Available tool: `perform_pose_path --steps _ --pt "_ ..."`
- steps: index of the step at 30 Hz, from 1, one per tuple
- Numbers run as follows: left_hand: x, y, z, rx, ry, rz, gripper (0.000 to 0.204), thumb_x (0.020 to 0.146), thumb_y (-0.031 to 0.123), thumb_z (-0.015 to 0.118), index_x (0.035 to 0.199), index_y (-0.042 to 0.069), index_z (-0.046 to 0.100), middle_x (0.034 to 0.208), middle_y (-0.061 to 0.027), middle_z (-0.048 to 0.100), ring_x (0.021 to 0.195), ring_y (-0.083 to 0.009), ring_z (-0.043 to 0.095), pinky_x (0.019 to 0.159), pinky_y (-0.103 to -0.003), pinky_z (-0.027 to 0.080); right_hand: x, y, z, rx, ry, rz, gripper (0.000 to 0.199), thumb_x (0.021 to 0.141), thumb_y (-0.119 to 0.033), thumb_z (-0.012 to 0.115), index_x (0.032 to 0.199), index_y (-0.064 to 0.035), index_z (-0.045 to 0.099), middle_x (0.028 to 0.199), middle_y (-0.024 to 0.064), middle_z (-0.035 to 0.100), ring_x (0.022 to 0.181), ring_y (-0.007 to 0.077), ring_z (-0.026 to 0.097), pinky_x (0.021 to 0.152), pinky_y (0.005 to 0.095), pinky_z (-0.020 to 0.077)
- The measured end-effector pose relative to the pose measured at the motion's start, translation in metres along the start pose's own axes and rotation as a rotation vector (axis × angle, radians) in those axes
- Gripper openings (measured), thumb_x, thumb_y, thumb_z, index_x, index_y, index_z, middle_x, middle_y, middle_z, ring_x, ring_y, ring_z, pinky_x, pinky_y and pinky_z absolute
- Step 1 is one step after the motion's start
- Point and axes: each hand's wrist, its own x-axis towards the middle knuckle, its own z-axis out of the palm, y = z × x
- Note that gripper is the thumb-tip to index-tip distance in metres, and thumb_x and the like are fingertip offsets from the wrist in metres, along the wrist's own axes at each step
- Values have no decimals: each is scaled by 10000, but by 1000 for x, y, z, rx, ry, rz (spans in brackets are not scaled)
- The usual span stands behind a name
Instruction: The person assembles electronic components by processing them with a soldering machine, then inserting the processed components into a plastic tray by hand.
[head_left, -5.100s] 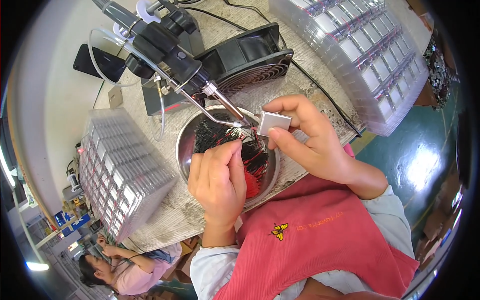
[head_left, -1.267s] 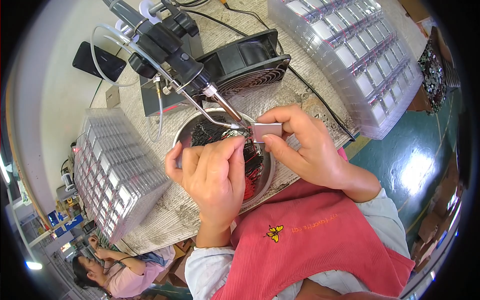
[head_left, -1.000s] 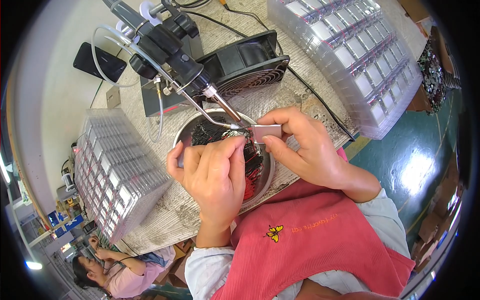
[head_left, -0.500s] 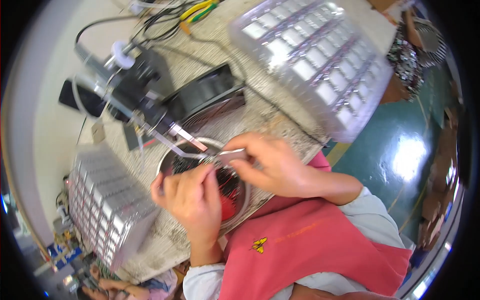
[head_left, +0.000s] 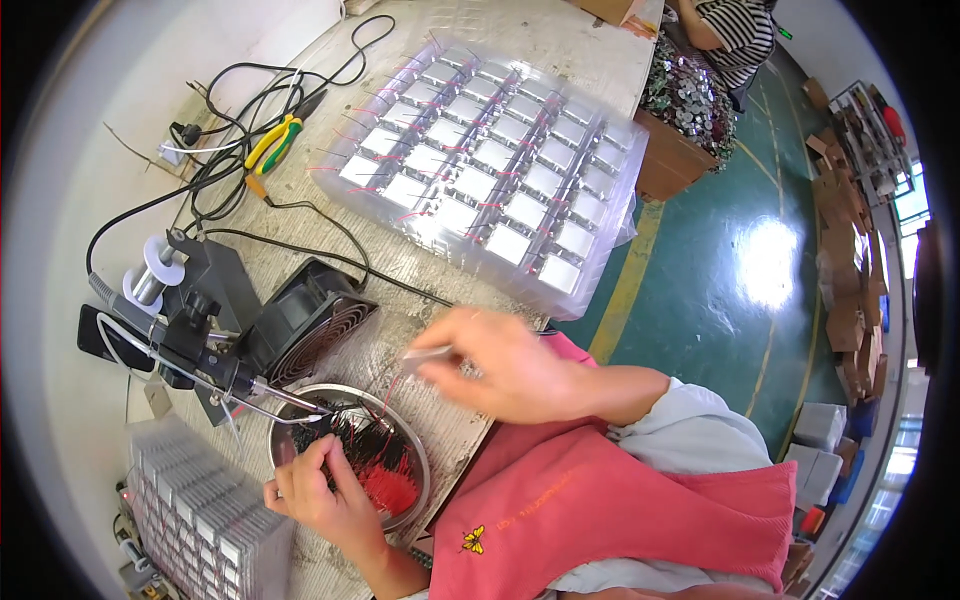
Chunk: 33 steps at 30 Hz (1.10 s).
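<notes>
My right hand (head_left: 505, 370) pinches a small flat silver battery cell (head_left: 428, 354) in the air, right of the metal bowl (head_left: 425, 470). A thin red wire (head_left: 390, 392) seems to hang below it; motion blurs this area. Over the bowl's near left rim, my left hand (head_left: 325, 495) has thumb and forefinger pressed together; whatever is between them is too small to name. Short black wires (head_left: 378, 440) and red wires (head_left: 388, 490) fill the bowl. A clamped soldering iron (head_left: 235, 375) reaches over the bowl, its tip just above my left fingertips.
A clear plastic tray (head_left: 600, 280) of wired silver cells lies at the back. Stacked trays (head_left: 200, 500) stand at the near left. A black fan (head_left: 310, 320) sits behind the bowl, with yellow-green cutters (head_left: 272, 145) and cables farther back. Another person's striped sleeve (head_left: 735, 35) shows far right.
My hands were together at the iron's tip and are now apart. The right hand has carried the silver cell away rightward; the left stays by the bowl. The whole view has shifted.
</notes>
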Motion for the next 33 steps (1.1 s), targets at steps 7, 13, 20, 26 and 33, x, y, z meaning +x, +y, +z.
perform_pose_path --steps 7,13,20,26,33 --pt "-12 -11 3 -92 -18 -120 64 836 92 648 897 78 655 790 -46 626 720 -227 534 745 -349 378 0 48 -105 -195 752 92 161 842 -90 665 964 -16 591 900 67 630 825 143 603 753 280 475" --pt "-13 -11 1 -224 -6 -145 74 843 37 632 915 26 641 793 -113 609 701 -275 542 633 -372 416 -3 85 -139 -506 798 230 155 842 -131 653 948 -25 611 915 104 626 892 234 565 814 354 444" --pt "-14 -12 1 -224 12 -146 80 849 31 627 926 14 637 798 -114 612 720 -280 566 646 -376 427 -9 82 -144 -1046 637 82 148 814 -146 657 941 -80 695 987 84 616 1004 294 496 848 389 431" --pt "-15 -14 2 -225 10 -149 76 854 37 626 924 10 636 812 -116 620 729 -283 571 653 -375 433 -11 76 -158 -983 522 142 150 813 -167 659 940 -101 703 1013 88 595 1025 302 485 866 405 436" --pt "-17 -18 -2 -239 8 -183 75 860 38 621 926 5 635 820 -124 624 736 -290 577 664 -377 440 -1 81 -166 -1049 517 161 190 828 -201 651 965 -71 677 1013 95 585 1021 316 488 844 416 452"
